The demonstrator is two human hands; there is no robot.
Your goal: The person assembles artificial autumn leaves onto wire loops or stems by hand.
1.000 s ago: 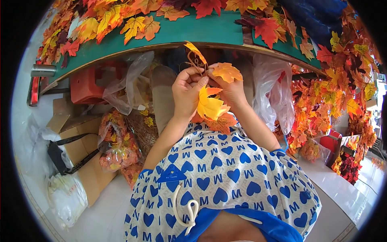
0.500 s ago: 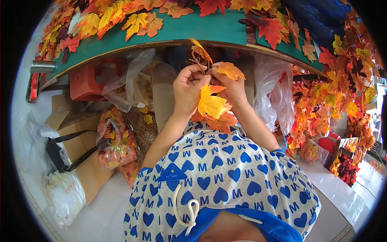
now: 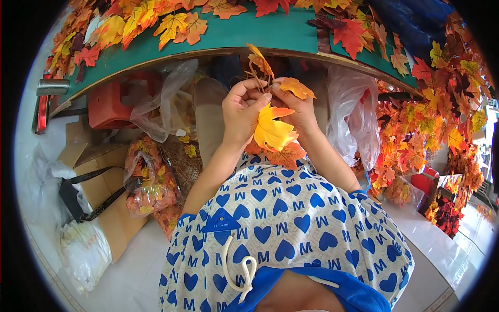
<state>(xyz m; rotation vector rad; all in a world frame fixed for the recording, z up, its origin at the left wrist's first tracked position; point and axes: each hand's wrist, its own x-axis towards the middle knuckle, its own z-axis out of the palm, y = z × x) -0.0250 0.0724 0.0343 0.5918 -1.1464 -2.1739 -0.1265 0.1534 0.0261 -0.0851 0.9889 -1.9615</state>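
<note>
My left hand [image 3: 241, 112] is closed in a pinch on thin brown stems [image 3: 254, 74] of artificial maple leaves. Close beside it, my right hand [image 3: 299, 108] is closed too, its fingertips meeting the same stems. An orange leaf [image 3: 295, 88] lies over the right fingers and partly hides them. Above the hands, another orange leaf [image 3: 261, 61] stands up on edge. A yellow leaf with orange tips [image 3: 273, 130] hangs below, between my wrists, over a darker orange leaf [image 3: 287, 155] near my patterned top.
A green-topped table [image 3: 234, 36] strewn with fall leaves crosses in front. Underneath stand a red stool [image 3: 106, 106] and clear plastic bags [image 3: 349, 114]. Bagged leaves [image 3: 150, 182] and a cardboard box [image 3: 117, 223] are at left. Leaf garlands [image 3: 408, 140] hang at right.
My hands have barely shifted. The upper orange leaf tilts slightly differently, and the looped brown stem above my fingers has changed shape and sits lower.
</note>
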